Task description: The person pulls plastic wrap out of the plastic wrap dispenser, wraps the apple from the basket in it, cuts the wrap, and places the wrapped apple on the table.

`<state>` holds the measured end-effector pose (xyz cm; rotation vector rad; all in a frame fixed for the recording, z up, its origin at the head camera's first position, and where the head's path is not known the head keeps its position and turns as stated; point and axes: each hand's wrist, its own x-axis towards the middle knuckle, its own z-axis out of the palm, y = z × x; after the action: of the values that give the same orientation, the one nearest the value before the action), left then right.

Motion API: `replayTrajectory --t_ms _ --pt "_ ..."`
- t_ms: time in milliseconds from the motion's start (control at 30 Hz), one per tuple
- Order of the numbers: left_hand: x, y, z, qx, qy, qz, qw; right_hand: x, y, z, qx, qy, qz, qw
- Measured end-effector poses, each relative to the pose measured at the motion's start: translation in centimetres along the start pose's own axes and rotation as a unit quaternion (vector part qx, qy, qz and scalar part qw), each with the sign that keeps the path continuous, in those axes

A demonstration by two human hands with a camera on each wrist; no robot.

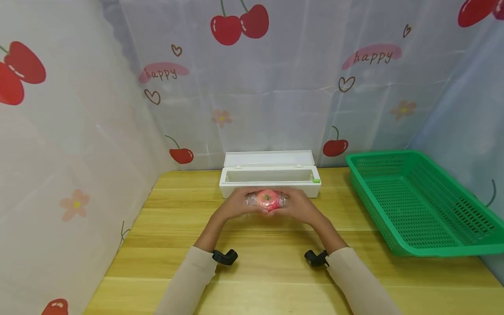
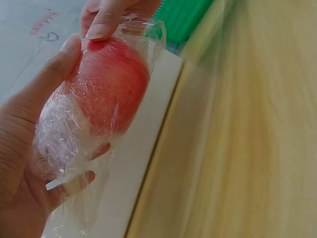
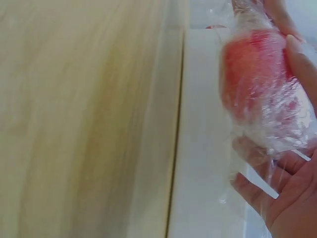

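Observation:
A red apple [image 1: 268, 199] is wrapped in clear cling film [image 2: 59, 134], which bunches up at its sides. My left hand [image 1: 235, 204] holds it from the left and my right hand [image 1: 298, 206] from the right, the two thumbs meeting on the near side of the fruit. In the wrist views the fingers curve round the film-covered apple from below, partly hidden by the film. Just beyond the hands stands a long white box [image 1: 227, 189] with its lid [image 1: 269, 158] raised; a small green piece [image 1: 316, 180] sits on its right rim.
On the right of the wooden table [image 1: 271, 262] is a green plastic basket [image 1: 405, 249] with slotted walls. Cherry-patterned curtains [image 1: 271, 113] close in the back and both sides. Each wrist carries a black camera [image 1: 225, 257].

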<state>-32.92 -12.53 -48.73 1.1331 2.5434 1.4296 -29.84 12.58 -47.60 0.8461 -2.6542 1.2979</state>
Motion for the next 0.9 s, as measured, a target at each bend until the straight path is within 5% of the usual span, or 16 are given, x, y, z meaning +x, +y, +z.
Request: replayTrajectory --t_ms 267,600,900 --pt "0.1 1.8 -0.9 -0.016 0.029 -0.005 0.9994 -0.4 -1.2 -1.2 0.044 0.014 -0.010 0.9989" --pt "-0.1 3.8 -1.2 -0.050 0.063 0.034 0.9962 -0.8 -2.5 -1.7 0.162 0.061 -0.009 0.9850" --pt "-0.3 4.5 -1.5 -0.119 0.066 0.012 0.9907 -1.0 -3.5 -1.7 0.192 0.098 -0.012 0.9763"
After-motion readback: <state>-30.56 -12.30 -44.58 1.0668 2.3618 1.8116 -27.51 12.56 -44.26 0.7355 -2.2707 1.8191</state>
